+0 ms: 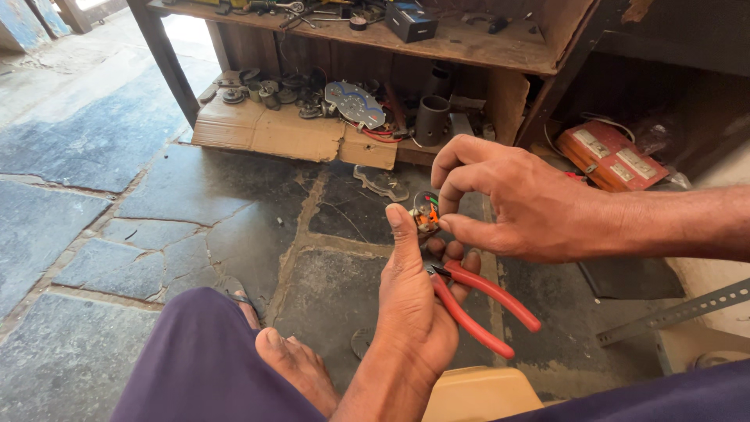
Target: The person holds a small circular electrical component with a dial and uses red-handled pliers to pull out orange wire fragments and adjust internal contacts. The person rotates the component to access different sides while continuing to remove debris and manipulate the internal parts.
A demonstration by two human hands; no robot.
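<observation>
Nearest the camera: purple-clad legs (203, 367) at the bottom edge, bare foot (293, 367) resting on the stone floor (117, 203), yellow-tan stool edge (480, 395) just under the wrists.

Left hand (414, 305) raised thumb-up, closed around red-handled pliers (476, 301); handles sticking out to the right of the palm, splayed apart, pliers' nose hidden behind the fingers. Same hand also supporting a small part with coloured wires (426, 217) at the thumb tip.

Right hand (516, 199) coming in from the right edge, fingers curled, thumb and forefinger pinched on the small part from the right side. Part sitting between the two hands, touching both, above the pliers, held in the air over the floor, not resting on anything. Orange, green and black wire bits visible; finer detail too small to tell.

Perforated metal strip (680, 309) lying near the right edge of the floor.

Further back: flattened cardboard (273, 133) along the foot of a wooden bench (469, 47), carrying round metal parts (266, 90), a grey dial plate (355, 103) and a dark pipe section (431, 117). Red switch board (613, 156) to the right under the bench. Tools and a black box (410, 21) on the bench top at the far edge.
</observation>
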